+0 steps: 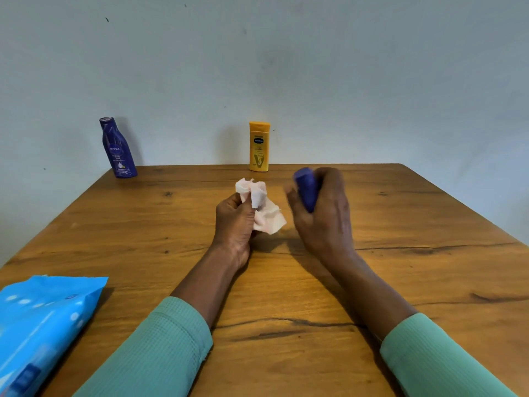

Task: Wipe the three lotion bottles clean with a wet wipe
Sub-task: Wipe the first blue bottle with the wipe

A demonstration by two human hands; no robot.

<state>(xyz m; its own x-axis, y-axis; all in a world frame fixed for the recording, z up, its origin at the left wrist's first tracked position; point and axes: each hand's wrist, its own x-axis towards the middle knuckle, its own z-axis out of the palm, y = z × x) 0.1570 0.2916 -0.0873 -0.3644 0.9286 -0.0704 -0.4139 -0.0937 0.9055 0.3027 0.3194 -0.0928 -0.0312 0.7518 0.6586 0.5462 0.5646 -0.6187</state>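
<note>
Holding both working items above the wooden table (286, 296): the left hand (233, 224) pinches a crumpled wet wipe (264, 213) between thumb and fingers, and the right hand (326, 216) is wrapped round a small dark-blue bottle (307, 190). The bottle lies just right of the wipe, with a narrow gap between them. Its long axis tilts up and away, the exposed end leaning toward the wipe, so the left hand probably need only cross rightward to make contact. Motion blur and the gripping fingers hide the label and lower body, so the cap end cannot be told. A Nivea bottle (118, 150) and a yellow Vaseline bottle (259, 147) stand upright at the far edge. A blue wipes pack (43, 325), cut off by the frame, lies near-left.
</note>
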